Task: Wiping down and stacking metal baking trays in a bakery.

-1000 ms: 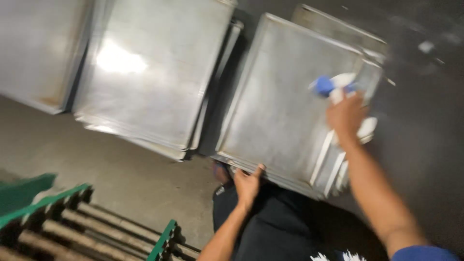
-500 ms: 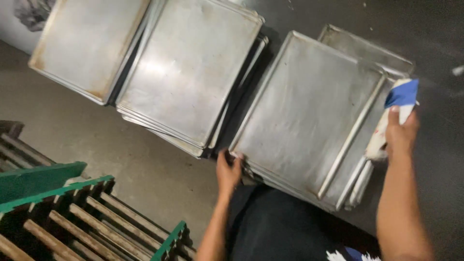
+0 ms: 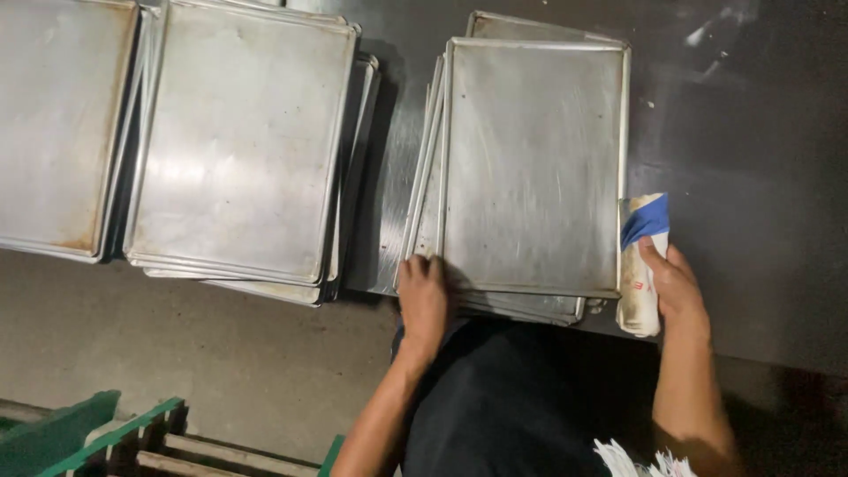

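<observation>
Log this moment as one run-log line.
left hand: on near-left corner of tray stack | right hand: holds rolled cloth beside stack's right edge | other tray stacks: left

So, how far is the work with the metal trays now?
Two tray stacks already lie at the left. In hand: the left hand holds the near corner of the right stack, and the right hand grips a rolled cloth beside it. Which trays remain to be done cannot be told.
</observation>
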